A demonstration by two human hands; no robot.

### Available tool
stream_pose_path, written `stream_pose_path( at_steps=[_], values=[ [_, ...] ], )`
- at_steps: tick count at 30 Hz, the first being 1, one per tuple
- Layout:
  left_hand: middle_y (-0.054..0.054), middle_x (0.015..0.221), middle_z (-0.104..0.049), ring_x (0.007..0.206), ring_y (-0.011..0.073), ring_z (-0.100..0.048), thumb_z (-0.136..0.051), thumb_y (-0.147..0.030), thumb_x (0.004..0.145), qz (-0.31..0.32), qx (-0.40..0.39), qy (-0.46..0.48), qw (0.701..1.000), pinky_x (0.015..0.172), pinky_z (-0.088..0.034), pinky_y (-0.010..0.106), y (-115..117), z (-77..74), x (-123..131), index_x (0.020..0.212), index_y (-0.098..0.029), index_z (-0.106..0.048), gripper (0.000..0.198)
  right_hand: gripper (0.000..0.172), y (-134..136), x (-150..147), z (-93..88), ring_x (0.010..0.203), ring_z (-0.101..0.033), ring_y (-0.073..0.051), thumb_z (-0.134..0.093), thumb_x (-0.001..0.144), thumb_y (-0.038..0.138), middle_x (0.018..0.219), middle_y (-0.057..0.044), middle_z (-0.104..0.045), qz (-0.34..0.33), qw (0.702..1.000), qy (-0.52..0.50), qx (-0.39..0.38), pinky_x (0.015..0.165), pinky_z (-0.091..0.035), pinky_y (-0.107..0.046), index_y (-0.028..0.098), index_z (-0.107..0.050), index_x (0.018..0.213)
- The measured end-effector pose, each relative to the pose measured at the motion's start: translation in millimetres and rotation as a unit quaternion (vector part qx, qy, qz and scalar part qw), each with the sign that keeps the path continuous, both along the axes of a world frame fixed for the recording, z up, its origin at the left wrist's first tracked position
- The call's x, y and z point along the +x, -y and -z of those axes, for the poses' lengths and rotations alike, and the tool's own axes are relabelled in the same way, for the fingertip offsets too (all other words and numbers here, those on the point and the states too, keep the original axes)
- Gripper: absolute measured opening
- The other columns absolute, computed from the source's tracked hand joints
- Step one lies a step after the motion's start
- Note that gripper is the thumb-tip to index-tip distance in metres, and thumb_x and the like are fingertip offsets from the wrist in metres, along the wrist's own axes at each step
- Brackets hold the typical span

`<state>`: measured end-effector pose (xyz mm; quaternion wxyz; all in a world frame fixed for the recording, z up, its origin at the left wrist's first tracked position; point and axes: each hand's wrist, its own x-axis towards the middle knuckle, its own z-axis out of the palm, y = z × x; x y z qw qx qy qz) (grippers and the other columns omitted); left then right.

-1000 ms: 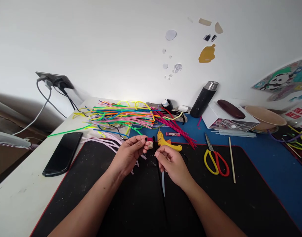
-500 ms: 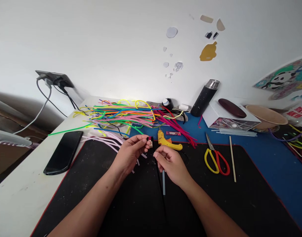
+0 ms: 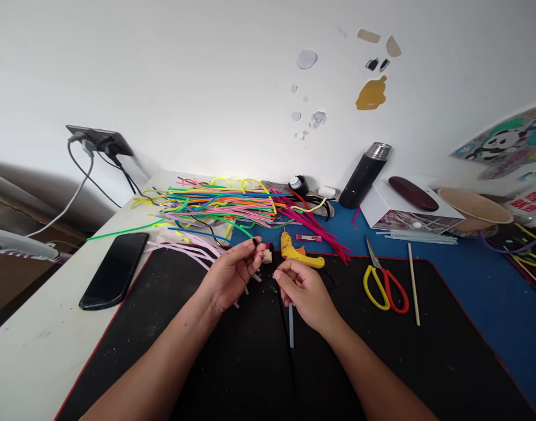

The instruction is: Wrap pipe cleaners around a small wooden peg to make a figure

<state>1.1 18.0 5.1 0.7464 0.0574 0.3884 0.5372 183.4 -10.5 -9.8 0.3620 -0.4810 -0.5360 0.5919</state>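
My right hand [image 3: 307,292] is closed in a pinch on a thin black pipe cleaner [image 3: 286,333], which runs down over the black mat toward me. My left hand [image 3: 232,272], palm turned up, pinches a small black piece [image 3: 255,241] between thumb and fingertip; whether it joins the pipe cleaner I cannot tell. The other left fingers are loosely curled. Below the right hand a pale glue stick [image 3: 291,330] lies on the mat. Just beyond the hands lies a yellow glue gun [image 3: 303,257]. A small beige item [image 3: 268,256] shows beside the left fingertips, partly hidden.
Behind the hands lies a heap of coloured pipe cleaners [image 3: 219,202]. Scissors [image 3: 384,283] and a thin stick [image 3: 414,283] are on the right of the mat [image 3: 162,356], a phone [image 3: 114,270] on the left. A black flask [image 3: 364,175] stands beside a white box [image 3: 388,204].
My left hand has moved slightly left and away from the black pipe cleaner, its fingers opening a little and the palm turning up. My right hand keeps its pinch in place.
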Motion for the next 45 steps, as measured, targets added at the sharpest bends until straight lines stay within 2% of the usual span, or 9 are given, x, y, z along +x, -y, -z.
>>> stream_pose_path(
  at_steps=[5,8,12,16,21,26,32,36,45],
  values=[
    [0.014,0.086,-0.081,0.07,0.0128,-0.077,-0.055,-0.002,0.097,-0.007,0.008,-0.022,1.0,0.069,-0.064,0.018,0.6,-0.3,0.0,0.098,-0.004,-0.079,0.024,0.025,0.7,0.4,-2.1,0.049,-0.053,-0.011,-0.067,0.092,0.044,0.058,0.006,-0.055,0.004,1.0,-0.002,0.002,0.05,-0.044,-0.024,0.021,-0.062,0.085],
    [0.014,0.089,-0.082,0.073,0.0147,-0.078,-0.064,-0.004,0.093,0.003,0.051,-0.059,0.997,0.071,-0.064,0.019,2.7,0.5,0.1,0.098,-0.005,-0.081,0.018,0.025,0.9,0.8,-3.7,0.049,-0.053,-0.011,-0.068,0.092,0.045,0.058,0.007,-0.055,0.003,1.0,-0.004,0.004,0.05,-0.044,-0.024,0.021,-0.062,0.085],
    [0.015,0.095,-0.083,0.075,0.0167,-0.077,-0.076,-0.006,0.085,0.073,0.114,-0.098,0.986,0.076,-0.064,0.023,7.3,0.0,-0.5,0.103,-0.007,-0.082,0.019,0.028,0.1,1.7,-5.8,0.048,-0.052,-0.011,-0.069,0.092,0.047,0.057,0.007,-0.054,0.008,1.0,-0.005,0.013,0.05,-0.043,-0.024,0.021,-0.061,0.083],
    [0.017,0.107,-0.083,0.08,0.0174,-0.078,-0.074,-0.006,0.084,0.126,0.128,-0.087,0.98,0.081,-0.063,0.026,9.5,1.0,-1.8,0.11,-0.008,-0.081,0.027,0.031,-0.7,2.7,-6.9,0.047,-0.052,-0.011,-0.07,0.092,0.05,0.057,0.006,-0.055,0.013,1.0,-0.007,0.019,0.05,-0.044,-0.024,0.022,-0.06,0.082],
    [0.02,0.125,-0.078,0.113,0.0243,-0.075,-0.063,-0.008,0.087,0.107,0.106,-0.004,0.989,0.108,-0.057,0.034,4.8,7.9,-6.6,0.117,-0.006,-0.079,0.034,0.032,-0.3,3.5,-7.6,0.047,-0.052,-0.011,-0.07,0.092,0.051,0.057,0.006,-0.055,0.017,1.0,-0.005,0.026,0.05,-0.044,-0.025,0.022,-0.06,0.082],
    [0.016,0.132,-0.077,0.125,0.0248,-0.072,-0.059,0.012,0.067,0.099,0.128,0.012,0.987,0.123,-0.044,0.038,2.9,12.9,-9.6,0.119,-0.008,-0.078,0.059,0.03,0.4,3.8,-10.8,0.046,-0.051,-0.011,-0.068,0.092,0.049,0.057,0.006,-0.055,0.018,0.999,-0.002,0.028,0.05,-0.042,-0.024,0.022,-0.06,0.083],
    [0.017,0.133,-0.076,0.118,0.0228,-0.076,-0.066,0.01,0.078,0.082,0.105,-0.007,0.991,0.118,-0.051,0.033,5.5,10.2,-6.2,0.119,-0.009,-0.078,0.046,0.031,0.4,3.5,-12.3,0.048,-0.052,-0.012,-0.068,0.092,0.051,0.058,0.005,-0.055,0.02,0.999,0.006,0.031,0.05,-0.043,-0.026,0.022,-0.06,0.083],
    [0.016,0.128,-0.079,0.113,0.0209,-0.078,-0.066,0.01,0.081,0.081,0.092,-0.009,0.992,0.11,-0.056,0.028,5.1,8.5,-5.9,0.116,-0.009,-0.079,0.042,0.029,0.9,3.6,-12.2,0.048,-0.052,-0.012,-0.068,0.093,0.049,0.058,0.005,-0.055,0.018,0.999,0.009,0.033,0.051,-0.044,-0.026,0.022,-0.061,0.084],
    [0.015,0.1,-0.084,0.088,0.0171,-0.083,-0.058,0.009,0.09,0.039,0.037,-0.041,0.998,0.083,-0.065,0.018,3.2,2.0,-1.2,0.11,-0.006,-0.079,0.032,0.022,2.2,4.3,-9.4,0.05,-0.053,-0.012,-0.066,0.095,0.043,0.061,0.006,-0.055,0.015,0.999,0.013,0.043,0.052,-0.044,-0.025,0.022,-0.062,0.088]
  ],
)
